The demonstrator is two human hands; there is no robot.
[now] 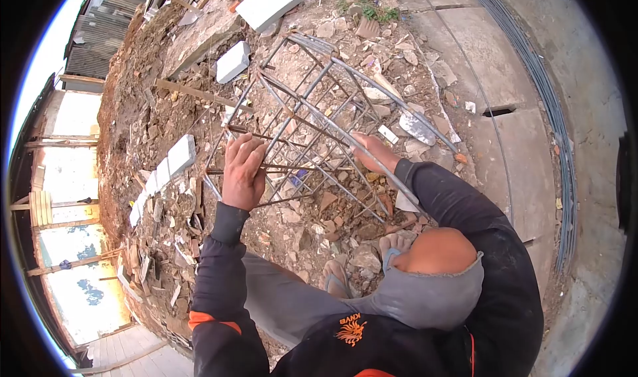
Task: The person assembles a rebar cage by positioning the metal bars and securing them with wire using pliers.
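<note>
A cage of grey steel bars [311,104] lies tilted over the rubble in front of me. At its left side my left hand [244,169] is closed around a bar, the back of the hand facing up. My right hand [372,152] grips the cage from its right side, partly behind a long bar, with some fingers hidden. Rusty thinner bars cross the cage near my left hand.
Broken bricks and stones [332,244] cover the ground around my sandalled feet. White blocks [232,62] lie ahead and left. Long thin bars [555,124] run along the concrete slabs [522,171] at right, beside a wall. A wooden stick [193,92] lies on the dirt.
</note>
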